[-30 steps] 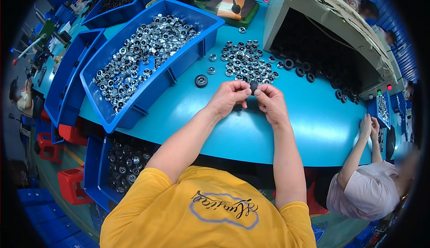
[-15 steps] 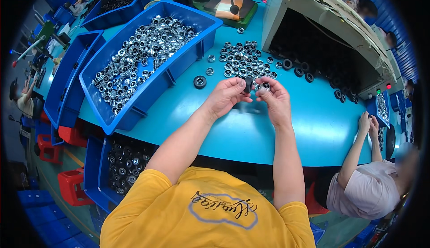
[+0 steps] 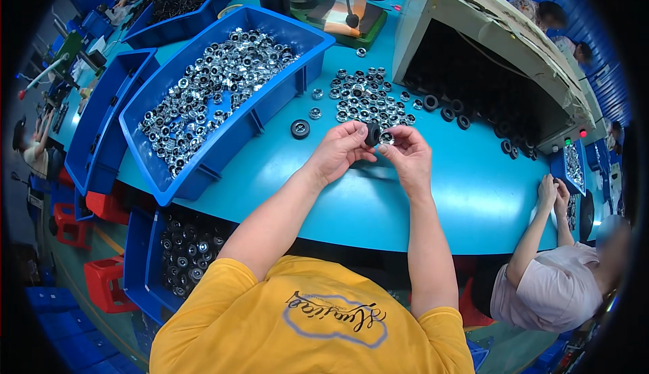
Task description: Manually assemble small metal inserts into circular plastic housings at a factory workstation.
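Observation:
Above the middle of the table, my left hand (image 3: 339,150) pinches a small black rubber tyre (image 3: 372,134) between thumb and fingers. A shiny chrome wheel hub (image 3: 386,138) sits in the fingertips of my right hand (image 3: 410,156), right beside the tyre. Whether hub and tyre touch, I cannot tell. Just beyond my hands lies a loose pile of chrome hubs (image 3: 365,97). A black wheel with a chrome hub in it (image 3: 300,129) rests on the table to the left of my left hand.
A big blue bin (image 3: 233,139) of chrome hubs stands at left. At right is a beige box-like housing (image 3: 412,33) with black tyres (image 3: 447,114) in and before its opening. Below the table edge, another blue bin (image 3: 138,259) holds wheels. A co-worker (image 3: 547,286) sits at right.
My right hand has moved slightly left, bringing the chrome hub up close to the tyre. My left hand keeps hold of the tyre. The view has shifted a little.

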Motion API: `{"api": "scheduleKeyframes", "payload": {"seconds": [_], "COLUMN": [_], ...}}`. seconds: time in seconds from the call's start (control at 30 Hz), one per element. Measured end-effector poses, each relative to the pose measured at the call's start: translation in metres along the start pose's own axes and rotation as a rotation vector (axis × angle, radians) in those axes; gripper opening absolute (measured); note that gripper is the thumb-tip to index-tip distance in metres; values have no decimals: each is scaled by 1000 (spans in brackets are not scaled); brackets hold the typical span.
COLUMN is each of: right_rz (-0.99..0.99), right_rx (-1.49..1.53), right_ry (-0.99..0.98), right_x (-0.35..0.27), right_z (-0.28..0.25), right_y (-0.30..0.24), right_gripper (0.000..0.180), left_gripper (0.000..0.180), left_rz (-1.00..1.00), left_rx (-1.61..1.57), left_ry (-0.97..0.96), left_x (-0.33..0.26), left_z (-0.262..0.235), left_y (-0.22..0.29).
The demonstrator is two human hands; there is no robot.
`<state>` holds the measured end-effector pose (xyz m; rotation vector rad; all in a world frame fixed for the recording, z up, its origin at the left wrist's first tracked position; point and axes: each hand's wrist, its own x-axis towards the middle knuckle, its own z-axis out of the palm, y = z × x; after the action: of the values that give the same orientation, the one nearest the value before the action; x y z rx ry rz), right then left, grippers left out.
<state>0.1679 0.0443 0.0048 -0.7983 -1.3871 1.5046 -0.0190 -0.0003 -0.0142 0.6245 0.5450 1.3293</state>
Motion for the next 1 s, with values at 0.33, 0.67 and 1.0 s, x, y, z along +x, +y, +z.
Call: {"api": "scheduleKeyframes", "payload": {"seconds": [0.33, 0.67, 1.0], "right_rz": [-274, -470, -108], "right_rx": [-404, -688, -207], "right_ry": [70, 137, 4], "right_x": [-4, -8, 1], "right_z": [8, 18, 5], "right_y": [-6, -2, 3], "right_gripper": [31, 34, 49], "left_gripper": [30, 35, 24], "left_rz": [68, 95, 210], "left_rx": [217, 421, 378], "left_ry": [46, 84, 122], "left_x": [-1, -3, -1], "left_z": [13, 22, 21], "left_y": [-2, -7, -11]}}
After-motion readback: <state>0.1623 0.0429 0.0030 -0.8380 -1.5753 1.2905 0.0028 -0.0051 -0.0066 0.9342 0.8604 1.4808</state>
